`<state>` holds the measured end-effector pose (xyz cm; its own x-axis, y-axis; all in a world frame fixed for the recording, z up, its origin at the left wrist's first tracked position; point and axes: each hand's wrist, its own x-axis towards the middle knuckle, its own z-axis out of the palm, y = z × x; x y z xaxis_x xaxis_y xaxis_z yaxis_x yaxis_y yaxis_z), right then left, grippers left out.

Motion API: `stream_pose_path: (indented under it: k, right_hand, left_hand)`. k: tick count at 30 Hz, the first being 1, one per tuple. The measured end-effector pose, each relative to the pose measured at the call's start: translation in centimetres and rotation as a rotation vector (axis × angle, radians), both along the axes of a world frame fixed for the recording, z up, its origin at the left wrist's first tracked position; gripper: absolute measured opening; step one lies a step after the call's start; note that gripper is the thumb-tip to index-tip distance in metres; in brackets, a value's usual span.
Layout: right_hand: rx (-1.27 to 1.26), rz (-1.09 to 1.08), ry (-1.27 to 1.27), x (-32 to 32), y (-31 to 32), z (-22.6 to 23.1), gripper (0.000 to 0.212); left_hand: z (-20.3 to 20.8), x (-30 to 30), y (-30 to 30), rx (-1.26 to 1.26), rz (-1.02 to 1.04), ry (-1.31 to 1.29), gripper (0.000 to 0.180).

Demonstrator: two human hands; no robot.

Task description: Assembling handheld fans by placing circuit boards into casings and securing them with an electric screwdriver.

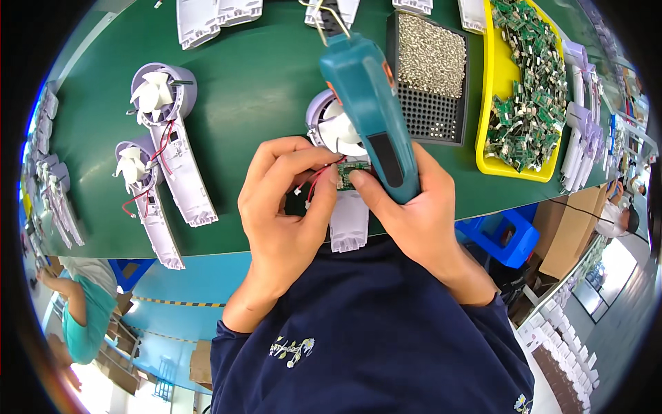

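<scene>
A small green circuit board (349,174) lies over a white and lilac fan body (349,222), between my two thumbs. My left hand (286,193) is closed, its thumb and fingertips pinching the board's left edge beside red and black wires (316,181) with white plugs. My right hand (420,207) is closed around a teal electric screwdriver (376,110), and its thumb presses on the board's right edge. The screwdriver's tip end points away, toward the far edge, with a metal hook at it. White fan blades (338,133) show partly behind the screwdriver.
Right of the screwdriver stands a black tray (431,131) of small metal screws, then a yellow bin (485,148) of circuit boards. Two opened fan bodies (189,183) (160,234) lie at left. White shells (200,24) line the far side. A blue stool (514,238) stands below the table's right edge.
</scene>
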<state>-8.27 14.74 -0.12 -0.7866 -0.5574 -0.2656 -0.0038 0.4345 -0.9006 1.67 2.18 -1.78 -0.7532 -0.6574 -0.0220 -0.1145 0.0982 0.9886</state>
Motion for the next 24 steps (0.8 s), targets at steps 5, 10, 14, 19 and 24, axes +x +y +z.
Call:
stream_pose_path:
  k: [5,10,14,19,24]
  right_hand:
    - [0.013,0.014,-0.012,-0.2,-0.2,-0.1,0.025]
    - [0.008,0.067,-0.014,-0.5,-0.2,-0.1,0.024]
    - [-0.007,0.058,0.01,-0.6,-0.2,-0.3,0.024]
    - [-0.014,0.067,0.084,-0.7,0.2,0.2,0.029]
    - [-0.788,0.036,-0.315,-4.3,5.4,3.0,0.051]
  left_hand:
    - [0.3,0.2,0.0,-0.005,-0.009,-0.039,0.017]
    - [0.6,0.2,-0.2,0.052,-0.021,-0.071,0.016]
    - [1.7,0.5,-0.5,-0.079,-0.153,-0.145,0.023]
    - [1.4,0.4,-0.9,0.054,-0.161,-0.176,0.03]
    - [1.9,0.2,-0.6,0.073,-0.143,-0.184,0.028]
